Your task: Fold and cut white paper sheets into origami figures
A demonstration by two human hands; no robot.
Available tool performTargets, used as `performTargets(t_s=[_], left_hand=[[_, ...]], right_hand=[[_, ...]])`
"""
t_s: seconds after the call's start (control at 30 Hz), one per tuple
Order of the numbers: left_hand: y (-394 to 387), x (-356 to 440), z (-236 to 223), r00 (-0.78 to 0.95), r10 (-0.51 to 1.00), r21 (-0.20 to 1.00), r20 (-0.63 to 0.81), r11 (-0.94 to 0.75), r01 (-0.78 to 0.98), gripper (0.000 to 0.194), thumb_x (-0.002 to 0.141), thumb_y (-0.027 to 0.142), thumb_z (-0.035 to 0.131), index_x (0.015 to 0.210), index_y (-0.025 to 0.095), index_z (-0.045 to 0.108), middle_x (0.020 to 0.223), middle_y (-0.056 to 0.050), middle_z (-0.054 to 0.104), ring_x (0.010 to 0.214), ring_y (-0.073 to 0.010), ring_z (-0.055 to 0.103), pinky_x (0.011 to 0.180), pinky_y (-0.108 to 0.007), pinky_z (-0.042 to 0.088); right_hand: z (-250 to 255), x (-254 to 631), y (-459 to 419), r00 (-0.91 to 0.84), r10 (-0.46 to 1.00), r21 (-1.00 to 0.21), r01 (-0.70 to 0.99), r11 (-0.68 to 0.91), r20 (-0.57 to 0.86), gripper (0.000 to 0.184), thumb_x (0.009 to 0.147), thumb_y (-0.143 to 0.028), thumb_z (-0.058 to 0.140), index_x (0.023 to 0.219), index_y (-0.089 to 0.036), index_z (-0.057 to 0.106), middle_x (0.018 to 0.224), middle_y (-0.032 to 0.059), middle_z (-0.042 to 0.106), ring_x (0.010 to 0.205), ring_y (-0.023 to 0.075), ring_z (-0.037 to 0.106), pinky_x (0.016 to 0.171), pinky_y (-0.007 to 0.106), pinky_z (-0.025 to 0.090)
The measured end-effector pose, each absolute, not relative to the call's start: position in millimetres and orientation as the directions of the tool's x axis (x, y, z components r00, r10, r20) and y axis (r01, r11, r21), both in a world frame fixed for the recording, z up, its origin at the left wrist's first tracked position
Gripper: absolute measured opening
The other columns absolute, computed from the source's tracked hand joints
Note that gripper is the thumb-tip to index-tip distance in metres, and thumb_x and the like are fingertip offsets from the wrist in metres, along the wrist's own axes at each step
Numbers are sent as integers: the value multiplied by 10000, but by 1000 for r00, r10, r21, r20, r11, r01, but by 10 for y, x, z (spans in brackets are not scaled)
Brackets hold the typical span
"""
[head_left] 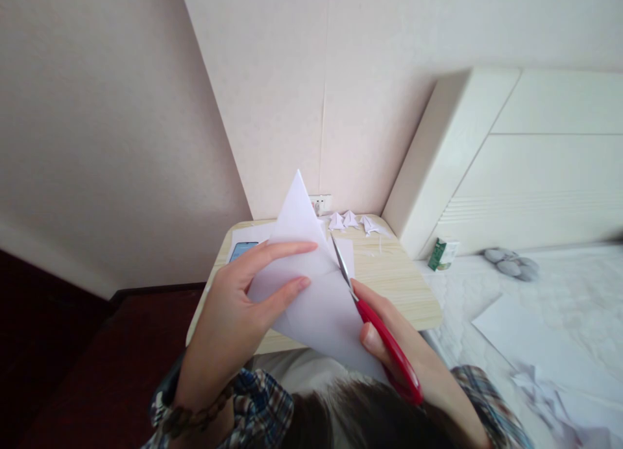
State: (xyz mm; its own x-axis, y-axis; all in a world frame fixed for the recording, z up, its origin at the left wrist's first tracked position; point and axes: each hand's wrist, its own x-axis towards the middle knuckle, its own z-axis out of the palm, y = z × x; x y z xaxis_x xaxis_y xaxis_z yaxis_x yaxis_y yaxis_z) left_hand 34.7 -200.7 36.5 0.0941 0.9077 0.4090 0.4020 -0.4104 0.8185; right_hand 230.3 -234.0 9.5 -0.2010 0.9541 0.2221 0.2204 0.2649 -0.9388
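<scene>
Folded paper (316, 306), white and pointed at its far end, is above the near part of the table (403, 293). I see the left hand (233, 306) grasping it, thumb and forefinger on top; the right hand (413, 351) clasps red-handled scissors (389, 342) at the paper's right edge. Small folded pieces (350, 220) lie far right.

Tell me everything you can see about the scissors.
The scissors have glossy red handles, apparently plastic, and slim grey metal blades. The right hand grips the handles, with the tips slanting forward and to the left, above the table. The blades are at the right edge of the paper; how far they are open is hard to tell.
</scene>
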Motion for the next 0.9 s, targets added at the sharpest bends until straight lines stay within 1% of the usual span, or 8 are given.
performTargets(t_s=[0.13, 0.3, 0.53, 0.73, 0.9], left_hand=[[-2006, 349, 355, 74, 915, 832, 397, -392, 393, 236, 774, 257, 737, 982, 368, 764, 1050, 84, 763, 967, -200, 674, 979, -309, 476], [-2011, 358, 373, 76, 916, 824, 394, -389, 413, 230, 780, 257, 730, 985, 353, 766, 1062, 78, 763, 970, -200, 673, 985, -310, 475], [-2022, 382, 371, 75, 916, 826, 394, -389, 407, 220, 779, 266, 734, 978, 353, 769, 1066, 76, 766, 974, -211, 676, 1018, -336, 461], [-1995, 383, 349, 87, 906, 815, 415, -412, 408, 232, 788, 267, 731, 1002, 354, 759, 1085, 85, 763, 984, -194, 681, 975, -298, 488], [-2001, 386, 336, 80, 901, 808, 427, -420, 412, 242, 782, 265, 738, 1009, 344, 760, 1090, 82, 762, 985, -192, 682, 953, -284, 499]], right_hand=[[34, 2335, -2323, -233, 944, -931, 226, 288, 235, 333, 818, -587, 583, 745, -272, 664, 646, 20, 635, 601, 235, 580, 534, 334, 479], [-14, 2354, -2312, -241, 942, -927, 238, 291, 234, 339, 843, -575, 555, 815, -273, 705, 686, 33, 663, 644, 252, 609, 567, 351, 511], [20, 2368, -2324, -194, 946, -914, 267, 305, 259, 398, 817, -634, 569, 707, -263, 660, 619, 19, 587, 581, 208, 543, 506, 308, 476], [51, 2333, -2317, -188, 947, -921, 247, 301, 259, 516, 794, -743, 516, 638, -261, 614, 586, 14, 533, 554, 202, 505, 483, 310, 444], [101, 2306, -2366, -134, 965, -932, 257, 254, 226, 522, 784, -755, 528, 642, -264, 634, 591, 16, 526, 577, 206, 506, 529, 319, 464]])
